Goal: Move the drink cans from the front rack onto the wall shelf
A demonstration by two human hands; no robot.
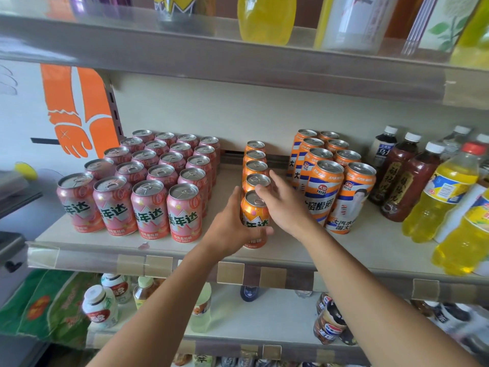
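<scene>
We see the left hand gripping the front orange can, its fingers curled round the can's lower body as it stands upright on the wall shelf, foremost in a single row of orange cans. The right hand has nearly straight fingers resting on the can's rim. Pink cans stand to the left, tall orange cans to the right.

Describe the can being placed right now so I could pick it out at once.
On the middle wall shelf, between the block of pink cans and the tall orange-and-blue cans, runs one single-file row of short orange cans. It is the frontmost orange can, the only one gripped by the left hand.
</scene>
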